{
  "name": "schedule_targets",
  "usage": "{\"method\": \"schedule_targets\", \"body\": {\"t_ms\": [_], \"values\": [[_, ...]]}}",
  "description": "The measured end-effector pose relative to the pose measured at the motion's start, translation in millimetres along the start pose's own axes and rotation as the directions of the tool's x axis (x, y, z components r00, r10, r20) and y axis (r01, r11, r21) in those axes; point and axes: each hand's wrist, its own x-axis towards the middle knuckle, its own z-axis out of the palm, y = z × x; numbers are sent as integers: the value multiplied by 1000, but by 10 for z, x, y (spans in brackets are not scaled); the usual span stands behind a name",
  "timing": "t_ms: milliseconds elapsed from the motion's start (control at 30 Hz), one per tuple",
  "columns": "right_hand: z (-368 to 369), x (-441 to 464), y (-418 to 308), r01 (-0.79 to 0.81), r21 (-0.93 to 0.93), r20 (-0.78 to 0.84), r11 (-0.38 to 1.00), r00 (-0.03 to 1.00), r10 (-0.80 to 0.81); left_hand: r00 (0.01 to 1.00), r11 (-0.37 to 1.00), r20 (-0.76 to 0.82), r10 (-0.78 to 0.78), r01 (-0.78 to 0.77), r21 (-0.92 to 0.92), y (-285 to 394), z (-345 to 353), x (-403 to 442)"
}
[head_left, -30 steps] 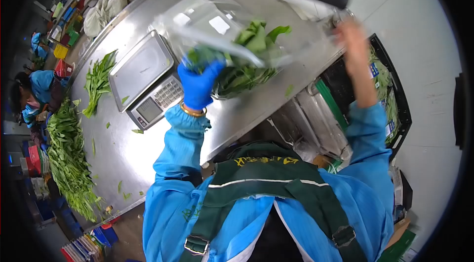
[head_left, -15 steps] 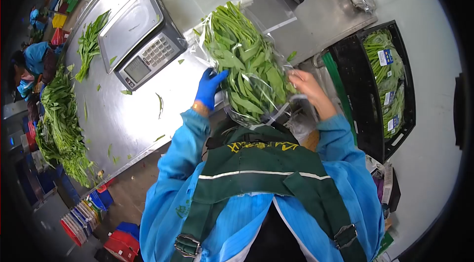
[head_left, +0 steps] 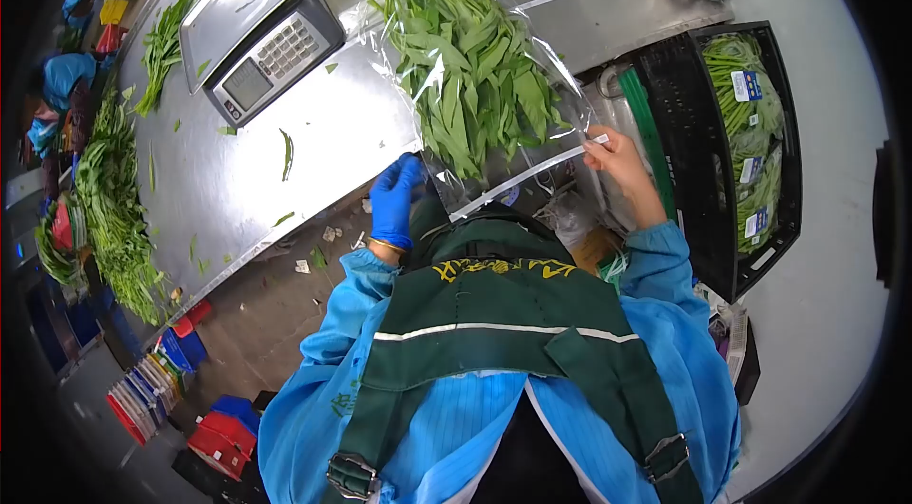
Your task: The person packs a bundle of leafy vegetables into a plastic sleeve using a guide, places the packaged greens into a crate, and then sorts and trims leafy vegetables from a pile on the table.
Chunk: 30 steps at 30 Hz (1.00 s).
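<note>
A clear plastic bag (head_left: 518,167) full of leafy green vegetables (head_left: 465,67) lies on the metal table's near edge, stems pointing away from me and its flat edge toward my apron. My left hand (head_left: 391,205), in a blue glove, is closed at the bag's left edge, fingertips partly hidden against the film. At the bag's right corner, my bare right hand (head_left: 617,165) pinches the film between thumb and fingers. The leaves stop a little short of the bag's near edge.
A digital scale (head_left: 271,53) stands on the metal table (head_left: 328,129). Loose greens (head_left: 114,209) are heaped at its left end, with a smaller bunch (head_left: 169,48) behind. A black crate (head_left: 693,143) of labelled bagged greens stands right. Another person (head_left: 66,81) is at far left.
The bag's near edge is now pulled flat and straight. My left hand has come down from the leaves to the bag's left edge; my right hand now pinches the corner.
</note>
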Motion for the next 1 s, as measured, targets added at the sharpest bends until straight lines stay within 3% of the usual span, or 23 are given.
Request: {"method": "schedule_targets", "body": {"t_ms": [33,67,133,233,300,333,400,433,500,533,633,667,900,967,1000], "values": [[-34,3,57,1,-3,9,1000,1000,-1,994,994,29,-110,109,13,-55,8,-73],[-62,3,107,-3,14,17,1000,1000,3,994,994,21,-111,111,9,-183,-24,-64],[-152,3,180,-13,27,30,1000,999,13,947,974,252,-202,221,-50,-439,-62,-9],[-196,-37,213,26,24,-24,999,999,-26,964,982,209,-164,179,-55,-552,-77,-79],[-139,-113,163,241,-127,-224,962,938,-264,956,975,235,-174,201,-98,-547,-45,-133],[-58,-210,14,237,-131,-213,963,942,-261,948,965,262,-180,222,-140,-525,-25,-176],[209,-436,-372,389,-506,-293,770,762,-578,946,940,238,-218,269,-208,-672,-48,-186],[340,-466,-423,388,-506,-281,770,770,-573,947,937,228,-226,276,-215,-704,-48,-204],[612,-505,-479,484,-404,43,776,858,-513,954,947,270,-130,200,-252,-707,-19,-262],[780,-529,-502,524,-386,173,759,850,-498,961,965,247,-125,175,-193,-586,18,-343],[1214,-538,-474,672,-391,470,629,734,-491,971,985,224,-85,116,-131,-618,-4,-379],[1325,-523,-463,714,-359,542,601,684,-488,971,998,240,-2,19,-68,-633,-13,-375],[1634,-518,-474,804,-384,672,453,580,-459,975,994,193,108,-106,-20,-612,43,-403],[1631,-580,-489,846,-350,689,403,524,-501,964,984,205,171,-178,16,-523,80,-440],[1634,-616,-514,832,-374,700,410,543,-463,943,956,214,255,-278,89,-473,105,-467]]}}
